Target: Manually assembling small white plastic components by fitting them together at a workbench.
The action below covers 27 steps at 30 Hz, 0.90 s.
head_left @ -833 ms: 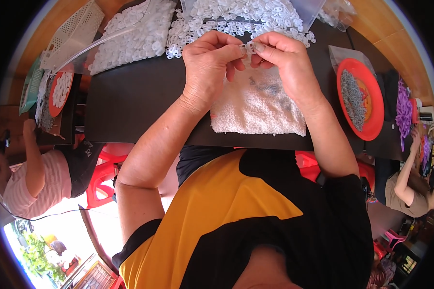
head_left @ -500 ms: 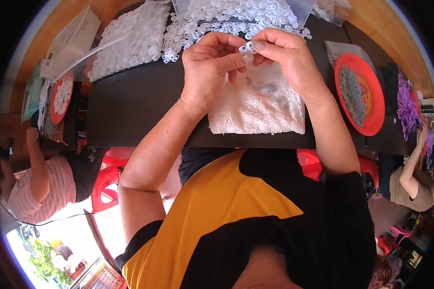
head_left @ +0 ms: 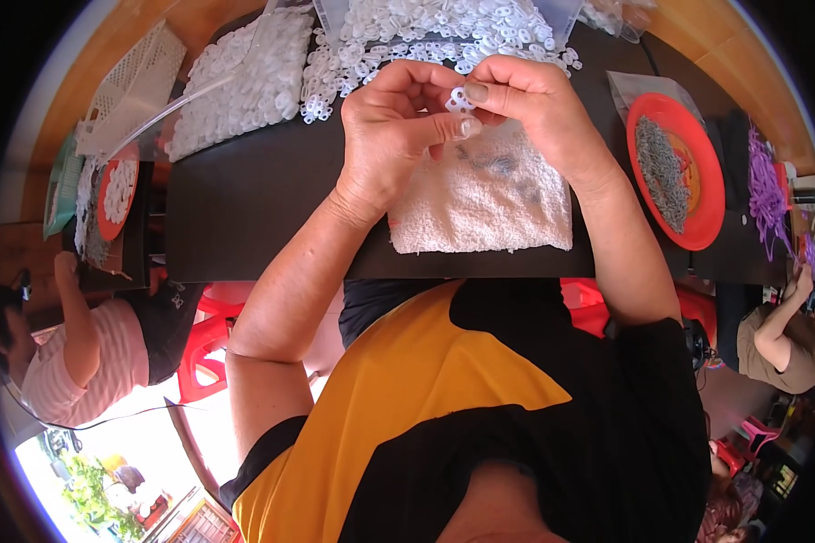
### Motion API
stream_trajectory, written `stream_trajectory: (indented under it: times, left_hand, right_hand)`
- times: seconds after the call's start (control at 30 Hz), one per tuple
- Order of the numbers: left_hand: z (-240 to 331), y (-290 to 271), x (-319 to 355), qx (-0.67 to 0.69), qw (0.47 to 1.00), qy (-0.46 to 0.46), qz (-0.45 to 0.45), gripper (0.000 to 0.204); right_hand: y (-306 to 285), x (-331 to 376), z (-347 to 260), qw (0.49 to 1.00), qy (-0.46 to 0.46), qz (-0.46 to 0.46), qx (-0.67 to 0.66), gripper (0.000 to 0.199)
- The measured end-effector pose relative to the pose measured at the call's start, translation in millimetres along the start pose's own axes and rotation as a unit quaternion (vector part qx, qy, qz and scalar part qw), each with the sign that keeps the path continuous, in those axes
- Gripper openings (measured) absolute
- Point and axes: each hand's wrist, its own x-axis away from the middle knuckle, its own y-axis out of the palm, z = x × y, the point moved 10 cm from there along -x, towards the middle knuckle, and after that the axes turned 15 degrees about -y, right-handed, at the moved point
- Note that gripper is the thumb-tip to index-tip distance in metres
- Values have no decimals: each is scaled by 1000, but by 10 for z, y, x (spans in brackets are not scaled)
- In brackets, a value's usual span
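Observation:
My left hand (head_left: 394, 136) and my right hand (head_left: 530, 104) meet above a white towel (head_left: 484, 204) on the black table (head_left: 244, 199). Between the fingertips of both hands I pinch one small white plastic ring piece (head_left: 457, 98). Just beyond my hands lies a big heap of the same white plastic pieces (head_left: 426, 32). A few small grey metal bits (head_left: 493, 163) rest on the towel under my hands.
A red plate (head_left: 679, 172) of small grey metal parts sits at the right. A clear bag of white pieces (head_left: 235, 86) and a white basket (head_left: 131, 86) are at the left. Purple strips (head_left: 770, 190) lie far right. Other people sit at both sides.
My two hands stay joined over the towel, fingers shifting slightly on the small white piece. The view has drifted a little; nothing else moved.

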Motion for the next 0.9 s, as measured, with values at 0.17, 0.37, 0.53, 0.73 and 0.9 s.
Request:
stream_trajectory:
  times: [0.17, 0.37, 0.53, 0.73, 0.9]
  left_hand:
    - [59, 30, 51, -114, 993, 35, 23, 30]
    - [152, 81, 119, -121, 985, 119, 8, 31]
    - [232, 163, 232, -112, 985, 129, -11, 27]
    - [332, 248, 324, -148, 968, 199, -35, 24]
    - [343, 280, 350, -154, 966, 204, -47, 25]
  right_hand:
    - [13, 11, 14, 999, 16, -32, 12, 22]
    - [27, 31, -35, 999, 22, -30, 11, 23]
    - [113, 74, 14, 995, 53, -69, -43, 22]
    - [182, 112, -76, 993, 45, -72, -85, 20]
    - [208, 118, -58, 989, 38, -64, -125, 22]
